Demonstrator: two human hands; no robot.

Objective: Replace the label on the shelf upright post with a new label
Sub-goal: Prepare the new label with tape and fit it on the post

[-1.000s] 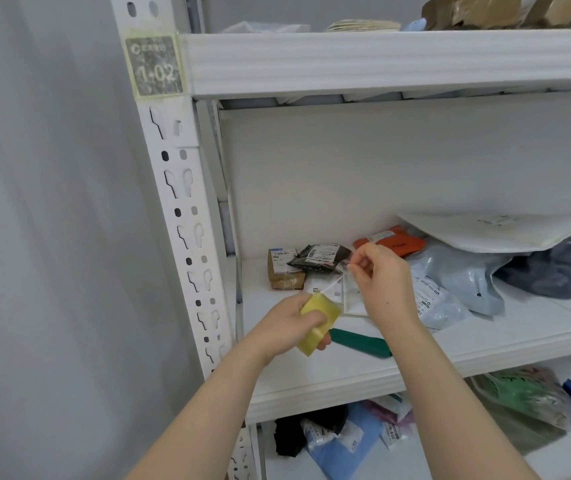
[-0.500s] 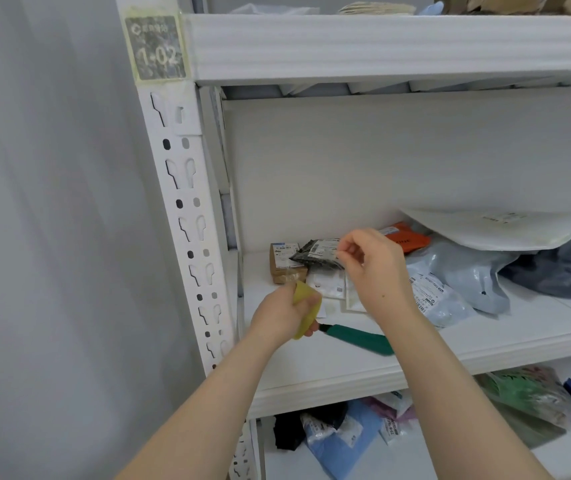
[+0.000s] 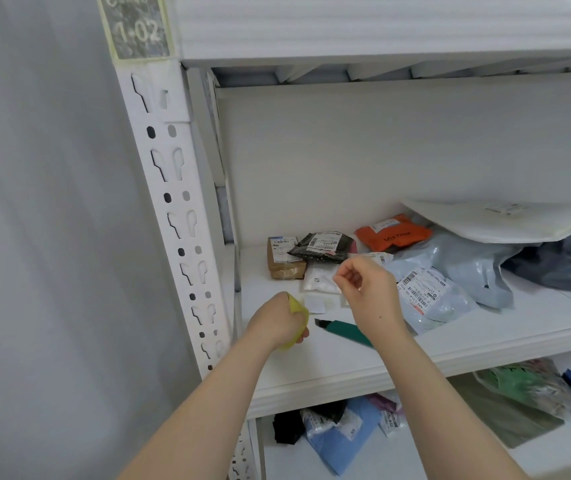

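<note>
1. A green utility knife (image 3: 345,332) and parcels (image 3: 431,299) are noted on the shelf (image 3: 315,370) by the grips.
2. "1-02" is read on the label (image 3: 137,26) high on the upright post (image 3: 176,216).
3. A yellow sheet (image 3: 298,309) is clutched by the left grip (image 3: 276,323); right grip (image 3: 371,296) pinched, contents undetermined.

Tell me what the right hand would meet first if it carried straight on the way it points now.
Probably the black packet lying partly over the brown box: the right hand points forward and left, into the shelf. It seems raised above the white packet, but depth is unclear.
</note>
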